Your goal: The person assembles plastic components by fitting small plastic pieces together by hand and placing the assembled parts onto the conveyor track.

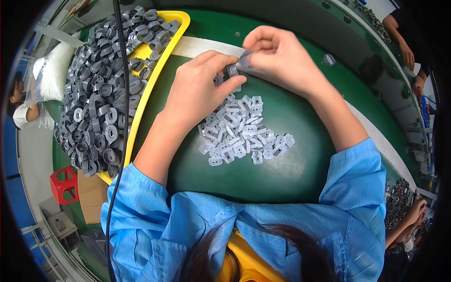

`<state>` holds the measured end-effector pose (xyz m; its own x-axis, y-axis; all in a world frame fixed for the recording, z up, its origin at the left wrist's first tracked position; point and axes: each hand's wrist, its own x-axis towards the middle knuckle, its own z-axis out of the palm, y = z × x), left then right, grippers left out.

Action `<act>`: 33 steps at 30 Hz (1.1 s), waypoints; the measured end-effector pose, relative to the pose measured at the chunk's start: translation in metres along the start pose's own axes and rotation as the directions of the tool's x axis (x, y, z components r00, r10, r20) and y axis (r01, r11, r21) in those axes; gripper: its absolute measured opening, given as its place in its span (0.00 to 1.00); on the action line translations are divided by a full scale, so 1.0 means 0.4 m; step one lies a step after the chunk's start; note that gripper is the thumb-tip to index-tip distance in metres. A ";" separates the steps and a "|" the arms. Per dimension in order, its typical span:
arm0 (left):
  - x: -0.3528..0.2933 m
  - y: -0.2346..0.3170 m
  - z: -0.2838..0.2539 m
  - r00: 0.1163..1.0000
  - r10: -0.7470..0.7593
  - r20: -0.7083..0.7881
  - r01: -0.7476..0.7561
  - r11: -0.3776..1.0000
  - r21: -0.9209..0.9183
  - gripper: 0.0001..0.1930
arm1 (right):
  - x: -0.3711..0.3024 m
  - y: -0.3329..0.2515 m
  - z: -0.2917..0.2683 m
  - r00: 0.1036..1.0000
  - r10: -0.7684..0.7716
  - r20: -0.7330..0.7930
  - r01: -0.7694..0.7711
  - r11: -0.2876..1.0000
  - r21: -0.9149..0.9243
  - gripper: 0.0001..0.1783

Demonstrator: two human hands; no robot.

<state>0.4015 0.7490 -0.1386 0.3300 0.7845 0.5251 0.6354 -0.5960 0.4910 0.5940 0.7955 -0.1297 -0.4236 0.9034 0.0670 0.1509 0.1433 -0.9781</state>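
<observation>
My left hand (199, 87) is closed, pinching a small grey plastic piece (232, 70) between thumb and index finger. Another grey ring-shaped part (218, 80) shows beneath its curled fingers. Close beside it, my right hand (284, 61) is closed on a grey plastic part (245, 59), which motion blurs, so its exact shape is unclear. Below both hands, a loose pile of small translucent plastic pieces with holes (237, 131) lies on the green table (291, 174). At the left, a yellow tray (159, 70) is heaped with grey oval plastic parts (96, 94).
A black cable (124, 61) hangs down across the tray. A white strip (199, 47) edges the table's far side, with a small clear piece (329, 59) beyond it. Left stand a bagged white bundle (54, 75) and a red stool (64, 184). Other people's hands (408, 55) appear at right.
</observation>
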 end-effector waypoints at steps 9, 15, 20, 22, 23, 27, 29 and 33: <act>0.022 -0.047 -0.035 0.718 -0.626 0.303 0.559 0.260 -0.788 0.15 | 0.057 0.119 -0.149 0.874 -0.412 -0.259 0.075 0.640 -0.765 0.18; 0.016 -0.061 -0.054 0.665 -0.626 0.407 0.559 0.056 -0.827 0.16 | -0.035 -0.044 0.050 0.932 -0.099 0.348 0.283 0.797 -0.533 0.11; -0.014 -0.061 -0.044 0.765 -0.563 0.313 0.627 0.536 -0.566 0.20 | -0.041 -0.045 0.039 0.932 -0.036 0.360 0.260 0.757 -0.599 0.09; -0.026 -0.053 -0.020 0.836 -0.518 0.182 0.546 0.751 -0.372 0.20 | -0.041 -0.033 0.017 0.950 -0.064 0.306 0.234 0.795 -0.559 0.09; -0.025 -0.039 -0.004 0.869 -0.483 0.107 0.487 0.796 -0.361 0.21 | -0.039 -0.029 0.003 0.964 -0.094 0.250 0.215 0.829 -0.516 0.09; 0.000 -0.025 0.060 0.949 -0.311 -0.056 0.263 0.876 -0.404 0.26 | -0.014 -0.050 -0.017 0.995 0.097 0.010 -0.095 0.990 -0.108 0.13; 0.032 0.003 0.071 0.958 -0.264 -0.108 0.210 0.910 -0.359 0.23 | -0.012 -0.039 -0.027 0.997 0.076 0.014 -0.077 0.997 0.023 0.13; 0.044 0.006 0.081 0.967 -0.119 -0.224 0.072 0.975 -0.208 0.19 | -0.013 -0.008 0.005 0.991 -0.088 -0.101 0.097 0.992 0.086 0.11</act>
<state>0.4314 0.7670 -0.1508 0.0873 0.7912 0.6053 0.4980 -0.5609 0.6613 0.5939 0.7896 -0.1272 -0.3433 0.9232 0.1727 0.0315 0.1951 -0.9803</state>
